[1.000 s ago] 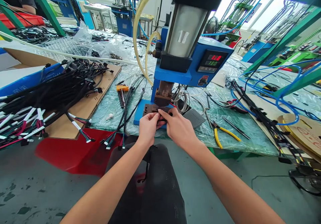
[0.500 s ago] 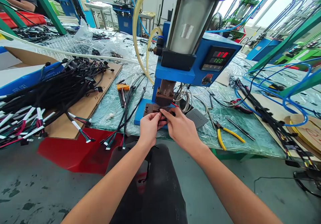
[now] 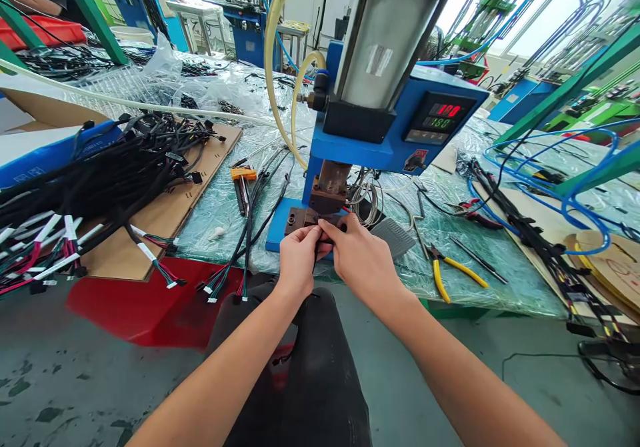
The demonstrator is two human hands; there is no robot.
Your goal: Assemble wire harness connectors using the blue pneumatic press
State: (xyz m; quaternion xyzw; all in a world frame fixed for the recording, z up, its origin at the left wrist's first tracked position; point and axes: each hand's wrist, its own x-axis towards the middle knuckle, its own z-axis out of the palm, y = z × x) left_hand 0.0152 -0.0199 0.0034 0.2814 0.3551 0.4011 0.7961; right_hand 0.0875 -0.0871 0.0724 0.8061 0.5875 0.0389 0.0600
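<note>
My left hand (image 3: 299, 260) and my right hand (image 3: 363, 257) meet over a brown metal die block (image 3: 303, 219) on the blue base (image 3: 276, 235) of a pneumatic press (image 3: 385, 40). Their fingertips pinch a thin black wire (image 3: 315, 261), which hangs down between them. The fingers hide whatever part lies on the die. Above the block stands the press's brown ram (image 3: 330, 187), clear of my fingers.
Black wire harnesses (image 3: 100, 180) lie on cardboard to the left. Loose harnesses, an orange tool (image 3: 243, 174), yellow-handled pliers (image 3: 445, 272) and a grey ribbed mat (image 3: 395, 237) sit on the plastic-covered table. Blue tubing lies right. A person's arm shows top left.
The head view has tilted slightly, shifting the scene. My hands have stayed at the die, and their fingers have drawn closer together, with the thin black wire now showing between them.
</note>
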